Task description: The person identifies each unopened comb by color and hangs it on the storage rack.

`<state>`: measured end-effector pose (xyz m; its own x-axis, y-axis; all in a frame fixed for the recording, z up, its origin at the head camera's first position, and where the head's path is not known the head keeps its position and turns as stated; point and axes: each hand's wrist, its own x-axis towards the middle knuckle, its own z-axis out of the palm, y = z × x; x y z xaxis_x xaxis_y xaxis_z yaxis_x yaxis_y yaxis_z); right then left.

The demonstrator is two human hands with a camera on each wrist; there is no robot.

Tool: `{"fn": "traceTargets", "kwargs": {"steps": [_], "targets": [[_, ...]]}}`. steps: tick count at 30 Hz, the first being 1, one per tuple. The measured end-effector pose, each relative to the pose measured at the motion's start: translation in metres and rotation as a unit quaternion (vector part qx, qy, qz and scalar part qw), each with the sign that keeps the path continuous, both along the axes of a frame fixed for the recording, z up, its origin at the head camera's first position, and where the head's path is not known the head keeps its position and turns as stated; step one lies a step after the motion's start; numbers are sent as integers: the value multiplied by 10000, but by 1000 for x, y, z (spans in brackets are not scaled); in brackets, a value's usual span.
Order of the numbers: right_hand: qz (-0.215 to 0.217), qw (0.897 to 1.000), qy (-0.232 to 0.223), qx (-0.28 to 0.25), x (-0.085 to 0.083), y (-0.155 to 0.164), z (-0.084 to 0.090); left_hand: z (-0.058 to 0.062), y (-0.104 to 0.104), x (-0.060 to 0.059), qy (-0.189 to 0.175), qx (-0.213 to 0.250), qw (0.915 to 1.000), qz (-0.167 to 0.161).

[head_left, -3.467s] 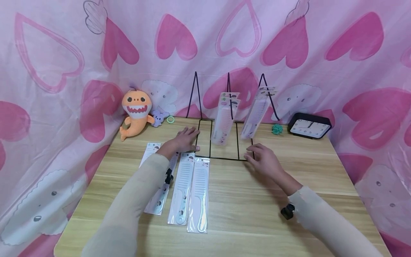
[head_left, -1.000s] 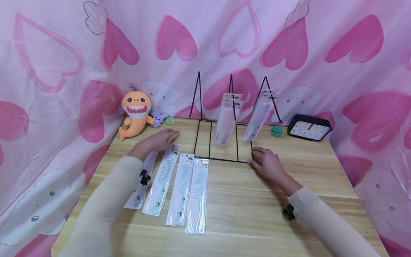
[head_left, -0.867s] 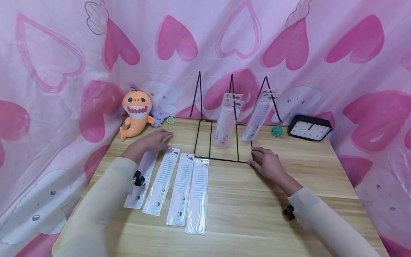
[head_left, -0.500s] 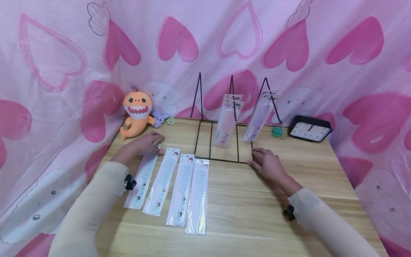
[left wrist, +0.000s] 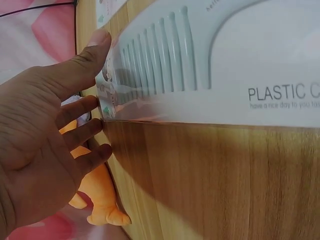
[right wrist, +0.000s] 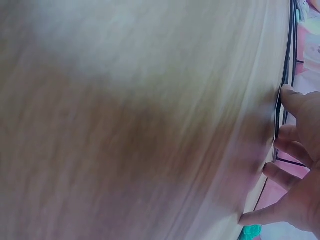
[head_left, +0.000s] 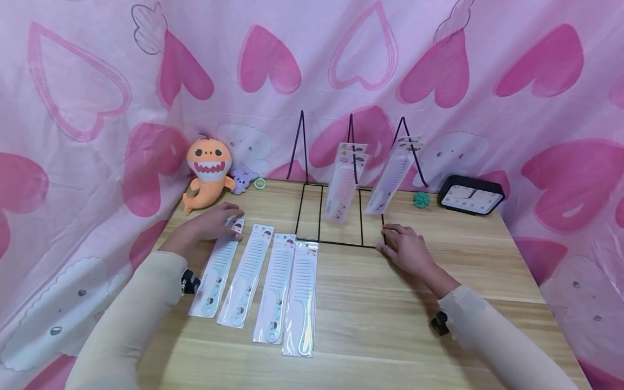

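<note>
Several combs in clear packs lie side by side on the table, the leftmost packaged comb under my left hand. In the left wrist view, that hand's thumb and loosely spread fingers are at the pack's far end, touching or very near it; they are not wrapped round it. A black wire rack stands at the back. Packaged combs hang from its middle arm and more packaged combs from its right one. My right hand rests by the rack's front right corner, fingertips at the base wire and table.
Behind my left hand sit an orange plush shark, a small purple toy and a green ring. Right of the rack are a teal pom-like thing and a black-framed clock. A pink heart-print curtain surrounds the wooden table.
My left hand has left the rack's left side and moved left over the packs to the top of the leftmost one. My right hand has stayed at the rack's corner.
</note>
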<state>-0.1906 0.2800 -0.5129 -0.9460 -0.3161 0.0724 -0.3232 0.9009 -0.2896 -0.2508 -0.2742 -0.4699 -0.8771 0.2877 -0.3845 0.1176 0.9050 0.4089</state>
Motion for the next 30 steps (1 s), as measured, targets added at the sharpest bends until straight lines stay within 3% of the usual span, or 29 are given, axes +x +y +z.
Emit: {"fn": "traceTargets", "kwargs": {"steps": [14, 23, 30], "targets": [[-29, 9999, -104, 94, 1, -3, 1, -5, -3, 4, 63, 11, 10000, -27], [-36, 9999, -86, 95, 0, -3, 1, -1, -1, 13, 208, -6, 9990, 387], [-67, 9998, -176, 33, 1, -4, 2, -3, -3, 15, 333, -109, 9985, 422]]}}
